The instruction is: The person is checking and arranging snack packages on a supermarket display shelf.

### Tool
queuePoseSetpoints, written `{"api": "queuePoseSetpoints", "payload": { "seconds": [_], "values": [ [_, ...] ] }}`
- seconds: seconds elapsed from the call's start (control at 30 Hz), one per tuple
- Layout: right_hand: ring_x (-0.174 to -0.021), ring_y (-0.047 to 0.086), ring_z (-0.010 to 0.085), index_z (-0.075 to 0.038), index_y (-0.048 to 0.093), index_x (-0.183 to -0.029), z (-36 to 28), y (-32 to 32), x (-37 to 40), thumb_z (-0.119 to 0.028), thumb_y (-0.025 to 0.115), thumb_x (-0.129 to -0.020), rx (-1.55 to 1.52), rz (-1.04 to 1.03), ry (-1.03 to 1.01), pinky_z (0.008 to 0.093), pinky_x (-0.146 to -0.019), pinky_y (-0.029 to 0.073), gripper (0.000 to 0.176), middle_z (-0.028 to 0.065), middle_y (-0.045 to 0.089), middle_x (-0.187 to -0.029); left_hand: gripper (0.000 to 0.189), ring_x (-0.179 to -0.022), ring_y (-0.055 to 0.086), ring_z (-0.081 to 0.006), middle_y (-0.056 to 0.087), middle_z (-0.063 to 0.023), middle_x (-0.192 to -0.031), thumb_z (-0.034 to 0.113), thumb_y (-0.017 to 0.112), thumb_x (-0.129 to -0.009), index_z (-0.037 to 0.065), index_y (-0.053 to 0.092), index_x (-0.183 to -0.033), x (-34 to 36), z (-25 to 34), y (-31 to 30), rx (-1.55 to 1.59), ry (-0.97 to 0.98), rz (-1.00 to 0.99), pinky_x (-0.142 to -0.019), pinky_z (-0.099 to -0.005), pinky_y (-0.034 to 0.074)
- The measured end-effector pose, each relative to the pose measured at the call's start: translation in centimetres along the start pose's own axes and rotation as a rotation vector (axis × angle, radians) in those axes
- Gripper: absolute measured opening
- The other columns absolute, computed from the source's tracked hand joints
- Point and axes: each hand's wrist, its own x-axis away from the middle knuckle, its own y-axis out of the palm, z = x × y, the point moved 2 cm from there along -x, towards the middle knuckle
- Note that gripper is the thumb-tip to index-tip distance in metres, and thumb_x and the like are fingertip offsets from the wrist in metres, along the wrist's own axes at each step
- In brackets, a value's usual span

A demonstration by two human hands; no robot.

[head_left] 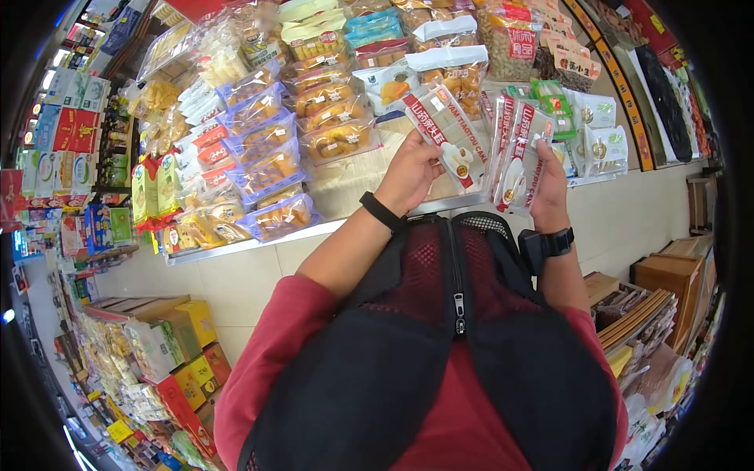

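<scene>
My left hand (409, 172) is closed on the lower left edge of a flat clear packet of yam cake (449, 141), with a red and white label, tilted over the display's front edge. My right hand (552, 187) grips more of the same yam cake packets (516, 161), held nearly upright and overlapping; how many cannot be made out. The two hands' packets nearly meet in the middle. Close behind my right hand are green packets (556, 108) and white pouches (603, 149) on the display table (338, 184).
Purple-edged pastry packs (267, 173) stand in a row on the left of the table. Bags of brown pastries (334, 110) line the middle. Boxes (196, 369) are stacked at lower left, and a wooden cabinet (667, 271) with cartons stands at right.
</scene>
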Motion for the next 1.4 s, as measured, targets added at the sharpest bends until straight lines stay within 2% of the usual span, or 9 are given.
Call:
{"api": "queuePoseSetpoints", "payload": {
  "seconds": [0.4, 0.57, 0.7, 0.93, 1.03, 1.17, 1.3, 1.37, 1.4],
  "values": [
    [-0.103, 0.064, 0.0258, -0.002, 0.048, -0.131, -6.8, -4.8, -2.6, -0.022, 0.050, -0.096, 0.014, 0.061, -0.062, 0.0414, -0.090, 0.053, 0.040, 0.0139, 0.063, -0.118, 0.048, -0.111, 0.058, -0.0200, 0.059, -0.0063, -0.123, -0.004, 0.045, -0.085, 0.012, 0.046, -0.130, -5.9, -3.9, 4.4, -0.025, -0.034, -0.017, -0.096, -0.0418, 0.047],
    [-0.102, 0.065, 0.0255, -0.002, 0.049, -0.130, -9.2, -8.2, -2.4, -0.022, 0.051, -0.095, -0.031, 0.091, -0.086, 0.0421, -0.090, 0.053, 0.040, 0.0139, 0.063, -0.117, 0.039, -0.104, 0.062, -0.0206, 0.062, -0.0078, -0.115, 0.000, 0.047, -0.087, 0.011, 0.047, -0.124, -9.1, -7.2, 4.2, -0.257, -0.323, 0.099, -0.089, -0.0393, 0.051],
    [-0.101, 0.065, 0.0251, -0.002, 0.050, -0.129, -11.1, -10.3, -1.5, -0.022, 0.050, -0.096, -0.042, 0.112, -0.126, 0.0422, -0.089, 0.054, 0.039, 0.0136, 0.064, -0.116, 0.032, -0.100, 0.061, -0.0194, 0.062, -0.0051, -0.113, 0.005, 0.049, -0.089, 0.012, 0.048, -0.120, -12.6, -10.0, 3.9, -0.379, -0.381, 0.086, -0.087, -0.0374, 0.048],
    [-0.100, 0.066, 0.0255, -0.002, 0.047, -0.131, -13.5, -13.5, 0.9, -0.021, 0.049, -0.097, -0.063, 0.208, -0.189, 0.0418, -0.088, 0.054, 0.039, 0.0140, 0.063, -0.117, 0.028, -0.097, 0.061, -0.0198, 0.063, -0.0045, -0.109, 0.007, 0.048, -0.090, 0.014, 0.051, -0.117, -19.9, -12.4, 3.5, -0.433, -0.291, 0.114, -0.084, -0.0382, 0.048],
    [-0.101, 0.065, 0.0261, -0.002, 0.046, -0.132, -13.9, -15.2, 1.4, -0.021, 0.048, -0.097, -0.109, 0.202, -0.165, 0.0426, -0.089, 0.054, 0.040, 0.0142, 0.063, -0.118, 0.022, -0.083, 0.063, -0.0195, 0.063, -0.0069, -0.102, 0.005, 0.044, -0.090, 0.009, 0.049, -0.111, -22.2, -12.7, 3.0, -0.474, -0.168, 0.232, -0.066, -0.0360, 0.052],
    [-0.104, 0.064, 0.0320, 0.000, 0.044, -0.133, -13.8, -15.9, 2.0, -0.029, 0.046, -0.096, -0.067, 0.270, -0.188, 0.0493, -0.090, 0.052, 0.047, 0.0183, 0.061, -0.119, 0.024, -0.085, 0.064, -0.0197, 0.063, -0.0070, -0.101, 0.005, 0.045, -0.090, 0.007, 0.050, -0.113, -23.3, -13.1, 1.9, -0.442, -0.151, 0.280, -0.065, -0.0371, 0.052],
    [-0.103, 0.065, 0.0272, -0.002, 0.045, -0.133, -13.6, -15.4, 2.3, -0.021, 0.048, -0.097, -0.114, 0.225, -0.168, 0.0435, -0.091, 0.053, 0.041, 0.0144, 0.062, -0.118, 0.025, -0.090, 0.065, -0.0264, 0.065, -0.0130, -0.103, 0.007, 0.048, -0.087, 0.002, 0.055, -0.111, -25.1, -14.7, -1.7, -0.526, -0.089, 0.284, -0.071, -0.0396, 0.052],
    [-0.103, 0.065, 0.0273, -0.002, 0.045, -0.133, -13.3, -15.3, 2.3, -0.021, 0.048, -0.097, -0.114, 0.221, -0.165, 0.0436, -0.091, 0.053, 0.041, 0.0143, 0.062, -0.118, 0.029, -0.095, 0.064, -0.0343, 0.065, -0.0206, -0.105, 0.010, 0.052, -0.083, -0.003, 0.060, -0.107, -25.2, -14.7, -2.5, -0.948, 0.054, 0.333, -0.081, -0.0404, 0.050],
    [-0.103, 0.065, 0.0273, -0.002, 0.045, -0.133, -13.2, -15.2, 2.3, -0.021, 0.049, -0.097, -0.112, 0.213, -0.166, 0.0437, -0.090, 0.053, 0.041, 0.0143, 0.062, -0.118, 0.029, -0.095, 0.064, -0.0343, 0.065, -0.0206, -0.105, 0.010, 0.052, -0.083, -0.003, 0.060, -0.107, -25.1, -15.1, -2.9, -0.950, 0.051, 0.338, -0.081, -0.0404, 0.050]
  ]
}}
